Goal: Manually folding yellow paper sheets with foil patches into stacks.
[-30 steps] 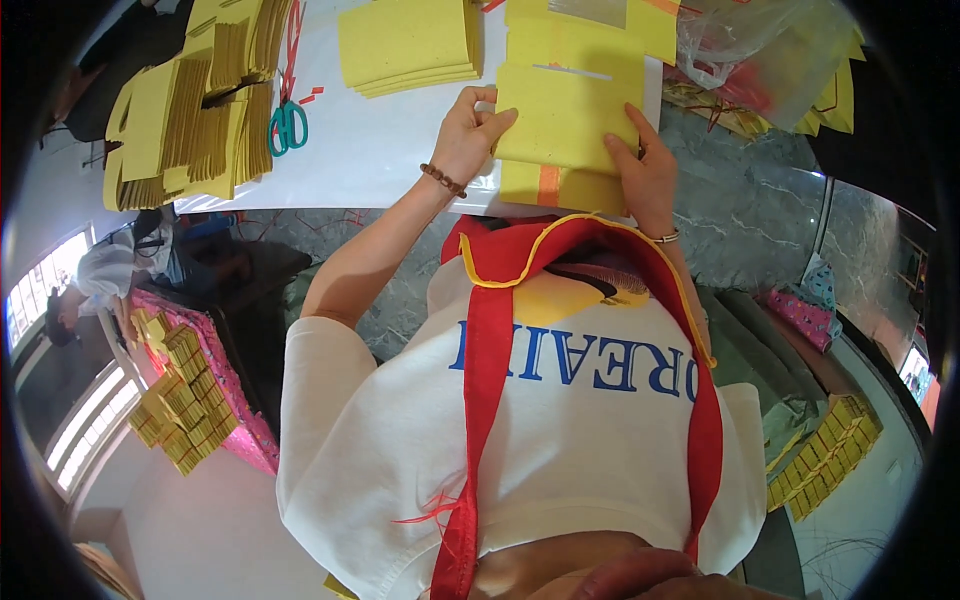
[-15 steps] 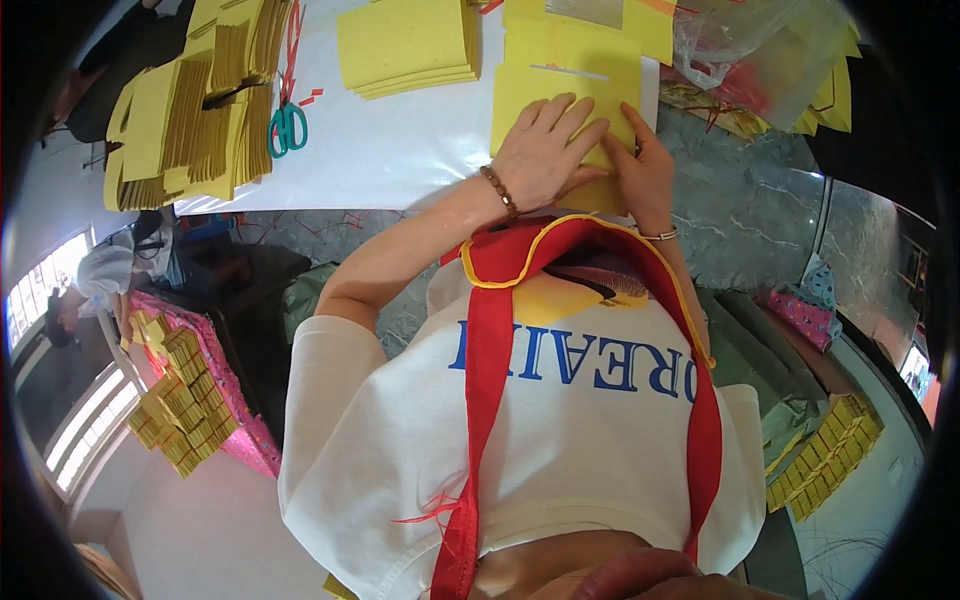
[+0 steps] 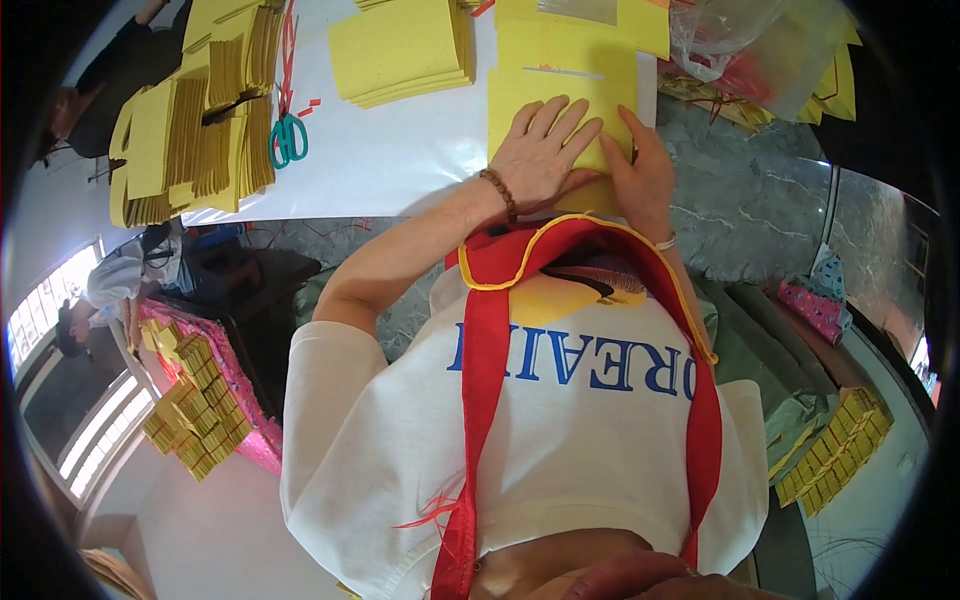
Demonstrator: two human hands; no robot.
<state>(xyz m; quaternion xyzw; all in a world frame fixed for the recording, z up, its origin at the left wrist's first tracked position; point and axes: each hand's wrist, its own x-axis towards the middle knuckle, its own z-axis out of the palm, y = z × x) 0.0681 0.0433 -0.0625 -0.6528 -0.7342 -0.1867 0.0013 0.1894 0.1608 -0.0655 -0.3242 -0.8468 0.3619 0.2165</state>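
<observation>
Folded yellow paper bundles (image 3: 195, 120) stand at ten o'clock beside green scissors (image 3: 288, 140). The left hand (image 3: 545, 150) lies flat, fingers spread, pinning the yellow sheet (image 3: 560, 100) at twelve o'clock on the white table (image 3: 400, 170); the right hand (image 3: 640, 170), open too, steadies its near edge.

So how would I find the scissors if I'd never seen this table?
Look at the white sheet covering the table, then toward its left side beside the tall stacks of folded yellow paper. The scissors lie flat there, apart from both hands. Their teal handles are the only blue-green thing among all the yellow.
</observation>
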